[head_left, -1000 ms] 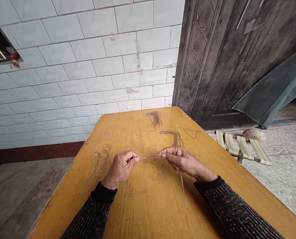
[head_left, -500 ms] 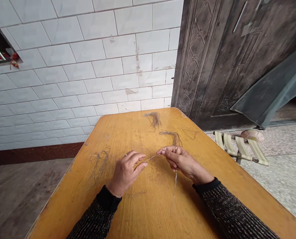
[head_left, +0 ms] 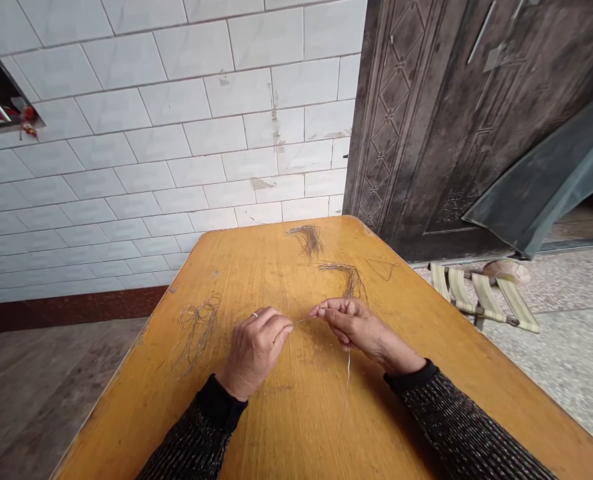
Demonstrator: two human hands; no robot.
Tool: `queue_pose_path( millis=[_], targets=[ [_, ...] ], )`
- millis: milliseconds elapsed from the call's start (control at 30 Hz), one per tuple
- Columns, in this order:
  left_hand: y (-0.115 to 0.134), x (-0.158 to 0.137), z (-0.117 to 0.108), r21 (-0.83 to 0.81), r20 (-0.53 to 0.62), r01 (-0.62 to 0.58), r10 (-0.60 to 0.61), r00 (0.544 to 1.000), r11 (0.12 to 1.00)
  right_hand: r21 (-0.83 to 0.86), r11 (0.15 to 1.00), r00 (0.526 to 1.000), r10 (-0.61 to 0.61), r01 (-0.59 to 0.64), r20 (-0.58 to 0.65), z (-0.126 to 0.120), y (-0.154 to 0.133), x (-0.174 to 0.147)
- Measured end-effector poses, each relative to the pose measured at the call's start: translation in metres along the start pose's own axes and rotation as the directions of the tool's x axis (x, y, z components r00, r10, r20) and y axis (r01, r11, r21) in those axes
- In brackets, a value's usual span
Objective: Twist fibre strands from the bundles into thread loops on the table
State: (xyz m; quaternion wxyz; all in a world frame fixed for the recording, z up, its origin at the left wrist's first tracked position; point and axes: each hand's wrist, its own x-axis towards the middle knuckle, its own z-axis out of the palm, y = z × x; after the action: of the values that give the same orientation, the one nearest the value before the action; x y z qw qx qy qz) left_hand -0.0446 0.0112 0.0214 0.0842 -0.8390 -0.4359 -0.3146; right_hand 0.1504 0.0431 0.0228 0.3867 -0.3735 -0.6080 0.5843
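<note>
A thin wire (head_left: pixel 304 321) spans the short gap between my two hands above the wooden table (head_left: pixel 286 427). My left hand (head_left: pixel 259 347), with a ring on one finger, is closed and pinches one end of the wire between thumb and fingertips. On the other side my right hand (head_left: pixel 354 327) pinches the wire too, fingers curled. A loose length of it hangs below the right palm towards the tabletop. Just beyond my right hand lies a bundle of bent wires (head_left: pixel 349 277). What the curled right fingers cover is hidden.
Left of my hands is a tangle of looped wires (head_left: pixel 199 327). Another wire bunch (head_left: pixel 307 240) lies near the far edge, and a single bent wire (head_left: pixel 382 268) to the right. A white tiled wall (head_left: pixel 191 147), a dark door (head_left: pixel 426 133) and a strapped folding stool (head_left: pixel 484 297) surround the table.
My left fingers, apart half a second ago, have closed on the wire's end. My right hand has shifted slightly left, and the hanging length has swung with it.
</note>
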Motion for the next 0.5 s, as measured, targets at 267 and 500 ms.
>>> queue_pose_path(
  millis=[267, 500],
  targets=[
    [-0.013, 0.005, -0.008, 0.008, -0.005, 0.0, 0.0, 1.0, 1.0, 0.011, 0.999, 0.993, 0.047, -0.049, 0.113, 0.001, -0.004, -0.004],
    [-0.007, 0.006, -0.014, 0.224, -0.023, -0.05, 0.057, 0.998, 0.973, 0.132, 0.989, 0.997, 0.075, -0.073, -0.01, 0.001, 0.005, 0.003]
  ],
)
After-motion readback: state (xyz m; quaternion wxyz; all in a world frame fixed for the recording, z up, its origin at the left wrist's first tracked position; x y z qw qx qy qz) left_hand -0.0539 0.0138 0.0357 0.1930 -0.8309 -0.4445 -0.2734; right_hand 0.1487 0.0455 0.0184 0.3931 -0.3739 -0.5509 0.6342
